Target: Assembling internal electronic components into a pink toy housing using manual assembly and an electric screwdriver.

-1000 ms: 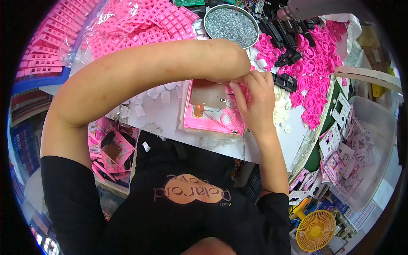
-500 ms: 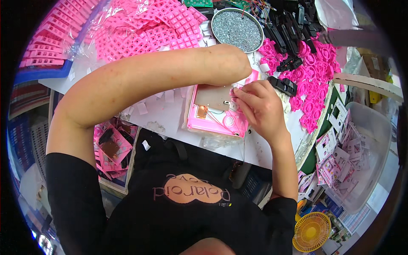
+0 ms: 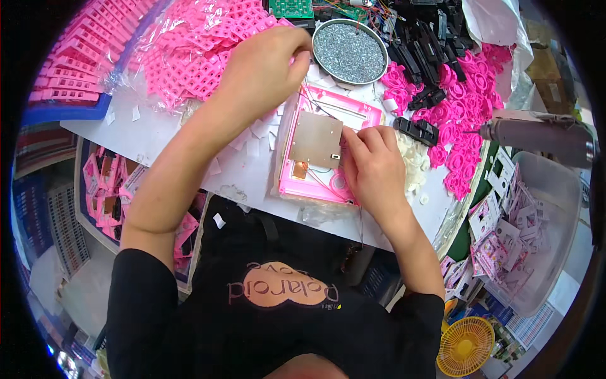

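Head view, items by size, largest first.

1. Surface (image 3: 189, 151): white, crowded; it carries everything below.
2. Pink frame heap (image 3: 189, 44): loose moulded parts under clear film, at far left.
3. Pink case (image 3: 328, 151): open shell lying flat near the front edge, between our two hands. We take it as the piece in work.
4. Pink rings (image 3: 467, 120): a scattered pile to the right, mixed with black clips (image 3: 416, 129).
5. Round tin (image 3: 350, 52): full of small silvery bits, just beyond the case.
6. Left hand (image 3: 262, 66): raised over the case's far left corner, fingers pinched together near the tin. Whether a small part sits in that pinch we cannot tell.
7. Right hand (image 3: 372, 167): resting on the case's right side, fingertips pressed together against the edge of the metal plate (image 3: 317, 140). We cannot tell if they clamp anything.
8. Metal plate: grey, square, seated inside the case.
9. Thin red wire (image 3: 322, 183): running across the case's lower half.

Step in hand, as we judge it: fitting or fastening the plate. The next move likely calls for bringing the left pinch down to the plate while the right steadies it.
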The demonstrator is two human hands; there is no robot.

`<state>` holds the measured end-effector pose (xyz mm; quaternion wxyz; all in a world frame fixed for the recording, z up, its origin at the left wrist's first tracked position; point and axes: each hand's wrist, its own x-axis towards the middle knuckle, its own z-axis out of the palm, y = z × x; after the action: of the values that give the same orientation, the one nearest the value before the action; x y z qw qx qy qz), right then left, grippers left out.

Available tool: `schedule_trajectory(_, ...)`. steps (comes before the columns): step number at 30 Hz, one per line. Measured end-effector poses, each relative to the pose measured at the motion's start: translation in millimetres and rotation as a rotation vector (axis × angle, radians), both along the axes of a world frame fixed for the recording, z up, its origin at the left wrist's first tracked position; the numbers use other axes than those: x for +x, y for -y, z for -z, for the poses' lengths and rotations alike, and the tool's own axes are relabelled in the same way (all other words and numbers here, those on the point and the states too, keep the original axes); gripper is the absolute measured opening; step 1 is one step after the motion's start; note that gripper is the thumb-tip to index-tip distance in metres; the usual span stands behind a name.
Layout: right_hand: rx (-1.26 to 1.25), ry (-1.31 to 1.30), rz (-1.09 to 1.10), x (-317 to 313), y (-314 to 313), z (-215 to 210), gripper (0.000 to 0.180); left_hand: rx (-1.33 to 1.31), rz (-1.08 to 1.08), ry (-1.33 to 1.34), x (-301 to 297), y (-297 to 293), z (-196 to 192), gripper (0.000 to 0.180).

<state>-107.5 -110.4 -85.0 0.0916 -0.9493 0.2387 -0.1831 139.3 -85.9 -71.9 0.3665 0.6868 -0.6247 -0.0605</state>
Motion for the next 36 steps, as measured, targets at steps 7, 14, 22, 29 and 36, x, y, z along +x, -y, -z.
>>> schedule_trajectory(7, 0.074, -0.032, 0.008, 3, 2, -7, 0.030, 0.152, 0.058, 0.278, -18, -2, 24, 0.032)
schedule_trajectory(14, 0.177, 0.138, 0.028, 20, 19, -12, 0.021, -0.083, 0.077, 0.114, -14, -24, 29, 0.023)
schedule_trajectory(22, 0.596, -0.200, -0.162, 123, 90, -1, 0.023, -0.097, 0.113, 0.083, -29, -55, 41, 0.013)
schedule_trajectory(29, 0.662, 0.020, -0.002, 78, 86, -8, 0.025, -0.063, 0.057, -0.019, -31, -54, 33, 0.018)
schedule_trajectory(36, 0.776, 0.395, 0.155, 25, 39, -1, 0.015, -0.134, 0.153, -0.097, -50, -23, 15, 0.027)
